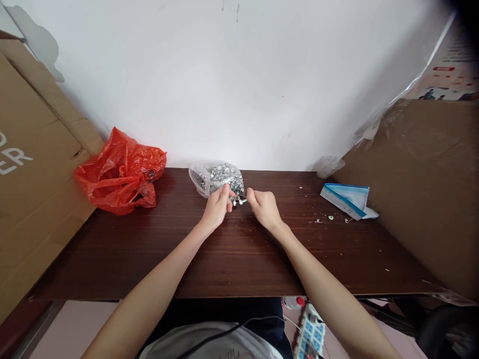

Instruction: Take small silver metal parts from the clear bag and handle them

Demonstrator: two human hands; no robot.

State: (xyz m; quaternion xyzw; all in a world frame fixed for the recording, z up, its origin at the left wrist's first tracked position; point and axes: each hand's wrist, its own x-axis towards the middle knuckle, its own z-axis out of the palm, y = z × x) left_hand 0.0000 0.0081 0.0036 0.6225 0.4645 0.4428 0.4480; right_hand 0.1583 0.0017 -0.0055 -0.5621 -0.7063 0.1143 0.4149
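My left hand (218, 205) is closed in front of a clear plastic bag, its thumb and fingers pinched round small shiny metal parts (234, 201). Their exact kind is too small to make out. Just to the right, my right hand (265, 207) is closed too, thumb against forefinger, at the end of a small pale metal piece (243, 201) that points toward the left hand. Behind both hands lies the clear bag (200, 178), full of small silvery metal hardware (224, 175). My left hand covers part of its front edge.
A crumpled red plastic bag (121, 172) lies at the left beside a cardboard box (33, 174). On the right are a blue-and-white packet (346, 198), white scraps (331, 218) and another cardboard box (419, 194). A white wall (243, 89) backs the dark table (239, 259). Below is a power strip (310, 331).
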